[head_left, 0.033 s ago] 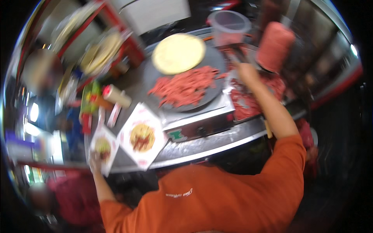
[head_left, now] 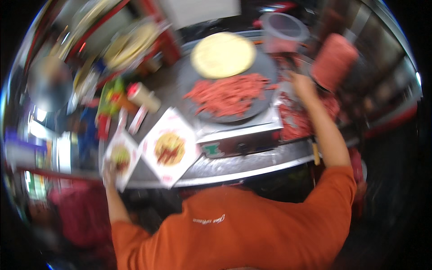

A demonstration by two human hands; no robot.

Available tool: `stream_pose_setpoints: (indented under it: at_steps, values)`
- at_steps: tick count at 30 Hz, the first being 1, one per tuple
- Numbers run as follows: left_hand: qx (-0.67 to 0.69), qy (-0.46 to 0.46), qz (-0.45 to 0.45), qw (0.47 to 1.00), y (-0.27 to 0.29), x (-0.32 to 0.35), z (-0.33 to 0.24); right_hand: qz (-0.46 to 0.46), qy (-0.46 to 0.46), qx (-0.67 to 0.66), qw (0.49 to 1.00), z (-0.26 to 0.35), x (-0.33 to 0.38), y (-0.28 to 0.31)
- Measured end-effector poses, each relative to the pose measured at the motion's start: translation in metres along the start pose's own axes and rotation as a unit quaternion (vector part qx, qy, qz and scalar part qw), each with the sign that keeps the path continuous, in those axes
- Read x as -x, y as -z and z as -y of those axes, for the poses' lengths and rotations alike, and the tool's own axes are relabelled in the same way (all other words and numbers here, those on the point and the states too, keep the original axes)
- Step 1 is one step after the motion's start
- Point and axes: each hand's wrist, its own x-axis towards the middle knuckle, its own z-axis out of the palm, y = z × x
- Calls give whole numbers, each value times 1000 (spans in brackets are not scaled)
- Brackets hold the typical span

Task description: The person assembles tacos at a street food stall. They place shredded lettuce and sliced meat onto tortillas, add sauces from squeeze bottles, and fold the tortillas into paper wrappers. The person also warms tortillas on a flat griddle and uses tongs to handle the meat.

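My left hand (head_left: 109, 173), seemingly in a thin clear glove, is at the near left edge of a white paper sheet (head_left: 132, 148) with a small topped flatbread (head_left: 120, 156). Its fingers are blurred. Beside it lies a larger paper sheet (head_left: 191, 135) under a flatbread with meat strips (head_left: 169, 149). My right hand (head_left: 304, 86) reaches over the meat tray (head_left: 294, 128), right of the round griddle (head_left: 268, 67), its fingers closed around a dark, blurred utensil (head_left: 292, 65). On the griddle, a large pale flatbread (head_left: 223, 55) lies behind a heap of reddish meat strips (head_left: 231, 94).
A clear plastic tub (head_left: 284, 33) and a stacked meat cone (head_left: 334, 63) stand at the back right. Left of the griddle are a squeeze bottle (head_left: 145, 97) and stacked flatbreads (head_left: 135, 42). A yellow handle (head_left: 316, 154) juts over the counter edge (head_left: 234, 172).
The counter and everything on it sit further right and slightly higher in the view. Both hands keep about the same places relative to the paper and the meat tray.
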Motion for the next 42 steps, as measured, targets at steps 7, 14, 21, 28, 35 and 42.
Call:
stream_pose_setpoints:
  at_steps: [7, 14, 21, 28, 35, 42]
  values:
    - [63, -129, -68, 987, 10, -6, 26, 33, 27, -186, 982, 16, -35, 110]
    - [99, -212, 1, 972, -3, -32, 53, 175, 215, -239, 931, 294, 39, 87]
    - [212, -105, -104, 966, -18, -9, 59, 292, 508, -175, 791, 577, 170, -107]
    - [110, -148, -129, 974, 2, 11, 69, 280, 396, -177, 856, 569, 190, -132]
    - [60, -337, -93, 935, -24, -17, 37, 261, 295, -317, 863, 538, 176, -59]
    - [-2, -224, -28, 974, -12, -25, 4, 155, 174, -267, 935, 404, 220, 9]
